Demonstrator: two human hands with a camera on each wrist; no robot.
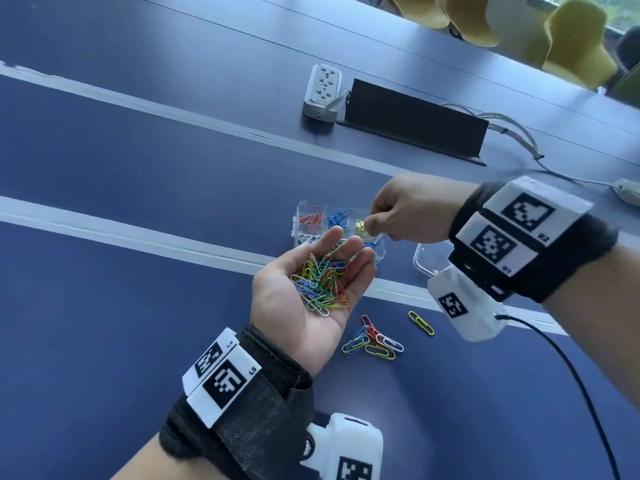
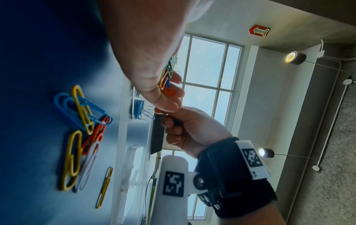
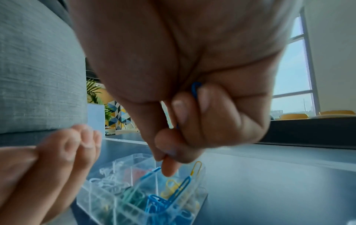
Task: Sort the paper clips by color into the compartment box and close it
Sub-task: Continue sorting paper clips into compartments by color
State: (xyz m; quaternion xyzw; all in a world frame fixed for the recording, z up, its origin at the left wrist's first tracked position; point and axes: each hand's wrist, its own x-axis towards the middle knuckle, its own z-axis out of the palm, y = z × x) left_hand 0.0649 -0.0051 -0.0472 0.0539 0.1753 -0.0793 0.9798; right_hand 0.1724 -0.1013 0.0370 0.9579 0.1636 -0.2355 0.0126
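My left hand [image 1: 277, 299] lies palm up with relaxed fingers and carries a heap of mixed paper clips [image 1: 320, 284]. Just beyond it stands the clear compartment box [image 1: 300, 206], open, with red, blue, yellow, white and green clips in separate cells. My right hand [image 1: 372, 225] hovers over the box [image 3: 115, 199] with curled fingers. A blue clip [image 3: 195, 89] is tucked between those fingers. A yellow clip [image 3: 197, 166] stands at the thumb and index tips above the yellow cell; whether it is still pinched I cannot tell. The clear lid [image 1: 427, 258] lies right of the box, partly hidden by my right wrist.
Loose clips [image 1: 372, 341] lie on the blue table near my left wrist, with a single yellow clip [image 1: 420, 322] to their right. Farther back are a white power strip [image 1: 322, 91] and a black cable cover [image 1: 415, 119]. Yellow chairs [image 1: 575, 43] stand past the table.
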